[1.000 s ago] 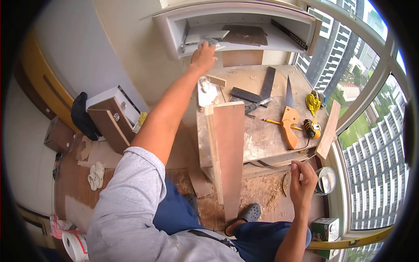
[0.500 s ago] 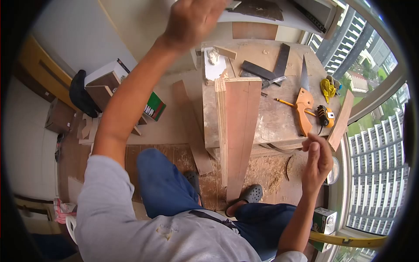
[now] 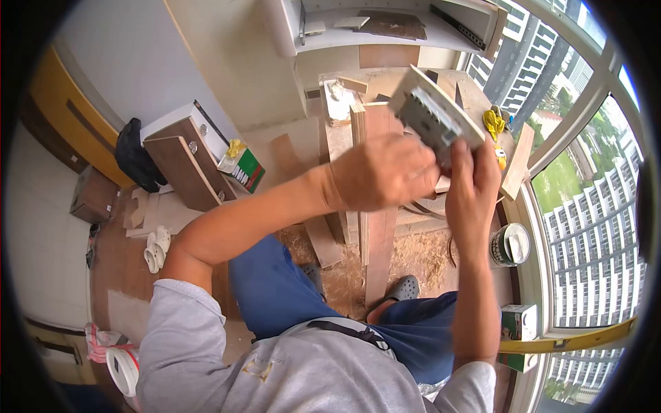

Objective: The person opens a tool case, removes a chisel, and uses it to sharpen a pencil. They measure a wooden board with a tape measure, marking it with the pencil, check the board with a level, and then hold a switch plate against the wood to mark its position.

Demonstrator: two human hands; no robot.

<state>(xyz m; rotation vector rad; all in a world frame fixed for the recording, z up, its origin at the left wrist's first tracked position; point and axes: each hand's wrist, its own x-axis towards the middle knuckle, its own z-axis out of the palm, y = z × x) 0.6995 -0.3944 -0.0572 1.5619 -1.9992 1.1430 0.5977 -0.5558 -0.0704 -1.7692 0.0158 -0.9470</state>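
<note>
Over the workbench I hold up an electrical wall plate, tilted, with a pale flat face and a grey module on its back. My right hand grips its lower edge between thumb and fingers. My left hand is closed at its lower left, fingertips curled against the grey part; their exact contact is hard to see. Behind my hands, a long plywood board leans from the bench toward the floor near my foot. My hands and the plate hide much of the benchtop.
The workbench carries wood offcuts and a yellow cloth. A shelf stands behind it. On the floor are wood shavings, a plank and a bucket. A spirit level and windows are at right, a drawer unit at left.
My left hand has come down from near the shelf to the middle. My right hand has risen to meet it. The wall plate is now in view between them. The view has shifted slightly.
</note>
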